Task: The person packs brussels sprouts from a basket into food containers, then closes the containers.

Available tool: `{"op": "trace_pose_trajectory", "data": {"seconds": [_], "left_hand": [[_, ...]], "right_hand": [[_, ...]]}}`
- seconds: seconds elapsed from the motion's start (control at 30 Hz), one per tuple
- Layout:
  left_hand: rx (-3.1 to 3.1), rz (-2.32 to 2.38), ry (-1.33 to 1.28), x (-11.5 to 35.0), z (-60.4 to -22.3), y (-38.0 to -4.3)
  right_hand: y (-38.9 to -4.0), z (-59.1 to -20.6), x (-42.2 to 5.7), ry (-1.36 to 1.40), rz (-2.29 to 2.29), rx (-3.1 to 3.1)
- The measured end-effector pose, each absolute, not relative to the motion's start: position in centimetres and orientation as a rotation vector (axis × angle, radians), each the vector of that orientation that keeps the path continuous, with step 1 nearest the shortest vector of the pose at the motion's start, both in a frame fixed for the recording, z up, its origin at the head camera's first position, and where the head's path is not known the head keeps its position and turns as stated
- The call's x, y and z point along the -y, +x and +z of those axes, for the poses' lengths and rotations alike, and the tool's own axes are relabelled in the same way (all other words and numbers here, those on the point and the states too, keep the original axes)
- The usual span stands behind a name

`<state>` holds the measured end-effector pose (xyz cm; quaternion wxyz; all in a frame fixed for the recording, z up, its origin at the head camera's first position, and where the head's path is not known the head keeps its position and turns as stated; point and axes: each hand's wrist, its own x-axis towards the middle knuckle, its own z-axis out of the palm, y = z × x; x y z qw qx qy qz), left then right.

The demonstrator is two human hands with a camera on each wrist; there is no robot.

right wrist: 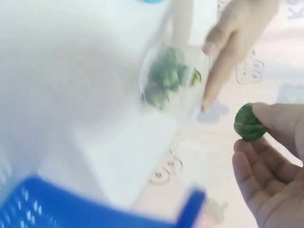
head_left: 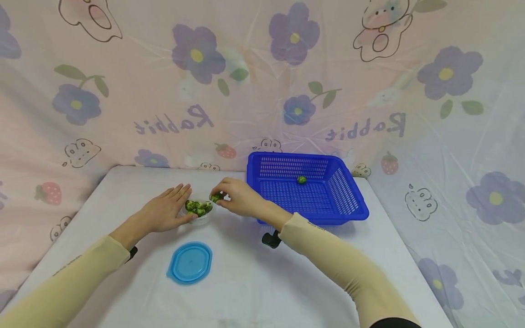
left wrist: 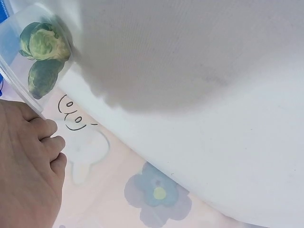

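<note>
A Brussels sprout (right wrist: 248,122) is pinched between the thumb and fingers of my right hand (head_left: 239,198), just above and to the right of a small clear container (head_left: 202,221). Several more sprouts (head_left: 198,208) fill that container, and its transparent wall shows them in both wrist views. My left hand (head_left: 166,209) rests against the container's left side with fingers straight, the thumb along the near rim. Right of both hands stands a blue plastic basket (head_left: 313,217) with one sprout (head_left: 301,180) lying inside on its slatted floor.
A light-blue lid (head_left: 190,263) lies flat on the white table (head_left: 246,287), nearer to me than the container. Behind the table hangs a pink patterned cloth (head_left: 254,91). The right forearm (head_left: 328,250) reaches across in front of the basket.
</note>
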<state>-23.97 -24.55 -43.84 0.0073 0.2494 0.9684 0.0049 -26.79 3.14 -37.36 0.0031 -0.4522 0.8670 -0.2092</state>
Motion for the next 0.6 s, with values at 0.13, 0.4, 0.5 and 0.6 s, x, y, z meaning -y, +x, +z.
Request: {"op": "trace_pose_trajectory", "data": {"seconds": [0.13, 0.4, 0.5, 0.6], "left_hand": [[-3.031, 0.010, 0.795, 24.6, -43.8, -23.9], [-3.030, 0.017, 0.806, 24.6, -43.8, -23.9], [-3.028, 0.023, 0.805, 24.7, -43.8, -23.9], [-3.027, 0.024, 0.810, 24.7, -44.0, -23.9]], "right_hand": [[-26.3, -38.4, -1.5, -1.398, -0.613, -2.723], [-26.4, -41.0, 1.0, -1.282, -0.626, -2.746], [-26.5, -42.0, 1.6, -1.227, -0.630, -2.741], [-26.7, -42.7, 2.0, -1.190, -0.648, -2.744]]}}
